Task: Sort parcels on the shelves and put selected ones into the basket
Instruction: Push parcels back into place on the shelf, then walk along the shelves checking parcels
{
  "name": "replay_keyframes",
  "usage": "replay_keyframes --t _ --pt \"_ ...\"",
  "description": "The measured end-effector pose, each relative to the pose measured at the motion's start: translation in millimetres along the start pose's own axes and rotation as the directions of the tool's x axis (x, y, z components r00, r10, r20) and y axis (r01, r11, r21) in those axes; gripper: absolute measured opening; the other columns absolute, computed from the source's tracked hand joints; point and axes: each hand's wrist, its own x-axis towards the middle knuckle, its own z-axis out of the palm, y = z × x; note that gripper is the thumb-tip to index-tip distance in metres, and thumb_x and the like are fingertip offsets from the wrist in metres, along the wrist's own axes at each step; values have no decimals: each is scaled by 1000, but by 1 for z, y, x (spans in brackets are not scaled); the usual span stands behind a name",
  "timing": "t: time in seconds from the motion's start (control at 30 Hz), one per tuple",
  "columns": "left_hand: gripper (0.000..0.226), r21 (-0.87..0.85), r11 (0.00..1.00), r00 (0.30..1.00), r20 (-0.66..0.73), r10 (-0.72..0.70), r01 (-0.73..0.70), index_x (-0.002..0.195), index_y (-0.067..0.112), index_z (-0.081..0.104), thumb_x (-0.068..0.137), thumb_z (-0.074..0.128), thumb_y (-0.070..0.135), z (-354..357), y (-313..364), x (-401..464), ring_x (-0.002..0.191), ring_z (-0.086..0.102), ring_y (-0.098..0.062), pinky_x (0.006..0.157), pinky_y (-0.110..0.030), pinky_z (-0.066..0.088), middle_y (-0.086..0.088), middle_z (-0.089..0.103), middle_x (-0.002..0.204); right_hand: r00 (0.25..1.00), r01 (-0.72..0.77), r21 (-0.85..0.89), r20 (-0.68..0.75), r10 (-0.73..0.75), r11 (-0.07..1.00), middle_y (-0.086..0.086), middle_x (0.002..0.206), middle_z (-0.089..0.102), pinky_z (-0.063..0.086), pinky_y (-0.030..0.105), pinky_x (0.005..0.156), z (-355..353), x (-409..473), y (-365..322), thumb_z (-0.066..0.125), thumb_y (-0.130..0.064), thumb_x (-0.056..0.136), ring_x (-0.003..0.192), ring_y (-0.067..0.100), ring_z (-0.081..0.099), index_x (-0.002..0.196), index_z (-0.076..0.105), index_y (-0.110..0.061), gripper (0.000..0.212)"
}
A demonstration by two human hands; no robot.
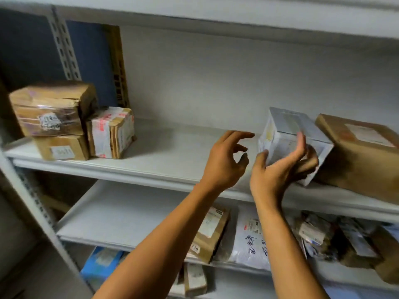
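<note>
A small white box parcel (287,134) stands tilted on the middle shelf (168,156), leaning against a large brown cardboard parcel (358,156). My right hand (282,169) grips the white box at its near lower corner, thumb on its left face and fingers curled round its front. My left hand (226,160) hovers just left of the box with relaxed, spread fingers, holding nothing. No basket is in view.
Three taped brown parcels (54,111) are stacked at the shelf's left end beside a perforated upright post (64,48). The lower shelf (121,214) carries a brown box (211,231), a white bag (250,240) with writing and several small parcels. A blue packet (101,264) lies below.
</note>
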Motion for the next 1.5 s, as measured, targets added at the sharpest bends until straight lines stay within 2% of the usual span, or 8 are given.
replay_keyframes --t 0.2,0.4,0.5,0.77,0.9,1.1,1.3,1.5 --pt "43 231 964 941 -335 -47 130 94 18 69 73 56 -18 -129 -50 -39 79 65 -10 65 -37 57 4 68 93 890 -254 315 446 94 915 5 110 59 50 20 70 86 -74 -58 73 -10 87 96 18 63 136 52 -13 53" --pt "23 309 919 854 -518 -52 244 81 12 66 79 60 -10 -249 -90 -77 71 60 -13 62 -25 49 2 64 78 247 -569 121 969 28 813 10 166 20 30 40 118 213 -90 -122 93 -25 63 152 25 22 160 -5 -34 138" --pt "22 351 899 873 -482 -66 262 88 14 64 79 64 -6 -280 -103 -78 73 57 -11 62 -20 46 2 61 84 79 -569 75 996 -37 819 7 149 53 43 46 113 259 -101 -123 99 -29 51 135 21 53 161 9 -28 142" --pt "107 398 884 955 -258 -148 244 152 21 33 67 80 66 -283 -102 -87 128 48 -14 102 -23 46 1 44 141 504 -478 262 864 18 839 7 139 58 52 45 105 245 -119 -130 91 -61 45 124 20 61 146 41 -21 120" --pt "91 -68 933 898 -257 -357 352 144 38 34 69 69 75 -267 -84 -65 127 51 1 106 -23 44 16 50 139 589 -340 251 808 -3 906 2 147 46 38 35 116 192 -120 -135 53 -103 48 138 12 45 153 37 -31 128" --pt "81 -798 426 690 -17 -723 427 132 2 53 66 85 38 -241 -94 -50 114 65 -40 94 -68 50 -24 63 128 729 -433 426 683 32 794 -6 149 51 45 21 104 119 -112 -110 57 -62 82 133 -1 50 152 35 -32 79" --pt "59 -879 186 777 268 -569 439 128 10 65 98 40 53 -179 -47 -76 125 59 -37 108 -52 44 -20 64 132 796 -596 573 513 320 563 16 142 56 47 53 108 114 -136 -98 71 -38 81 132 29 55 151 32 -9 85" --pt "72 -612 474 768 425 -479 633 111 11 64 80 58 76 -162 -65 -69 111 64 -41 99 -64 48 -23 66 119 686 -695 466 659 310 547 24 143 54 33 65 115 55 -93 -55 77 -51 80 135 40 50 148 42 -4 90"
